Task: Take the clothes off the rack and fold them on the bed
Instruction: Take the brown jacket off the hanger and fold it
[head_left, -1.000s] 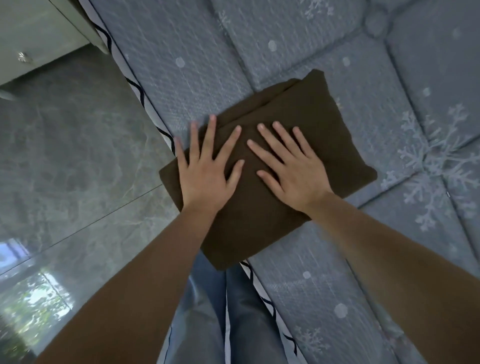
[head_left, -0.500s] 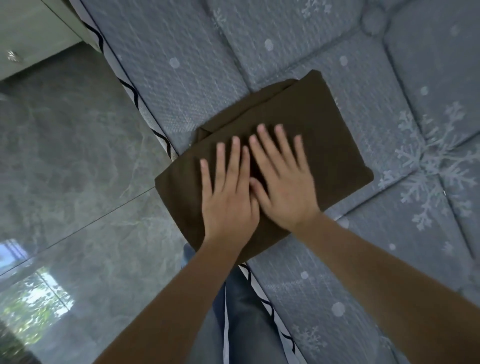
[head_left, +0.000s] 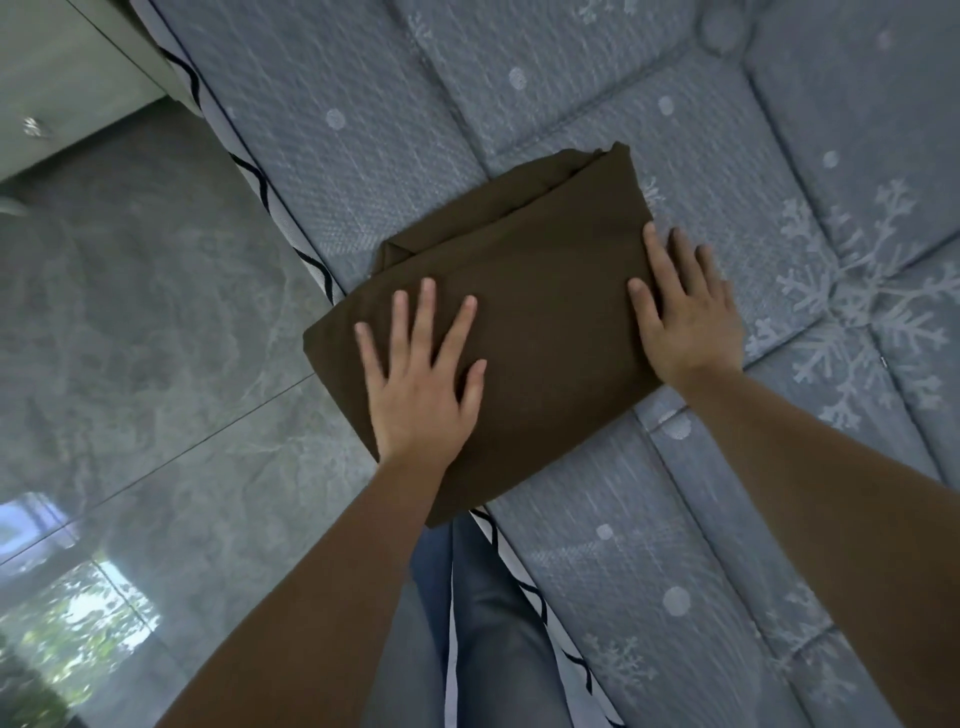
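Both hands press flat — left hand (head_left: 421, 384), right hand (head_left: 685, 312) — fingers straight on the folded brown garment (head_left: 545, 291).

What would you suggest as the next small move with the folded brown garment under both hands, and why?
Probably slide the brown garment further onto the bed. Its near corner overhangs the bed's edge above the floor, so it could slip off. The left hand lies flat on it and the right hand rests at its right edge, both with straight fingers, well placed to push it inward.
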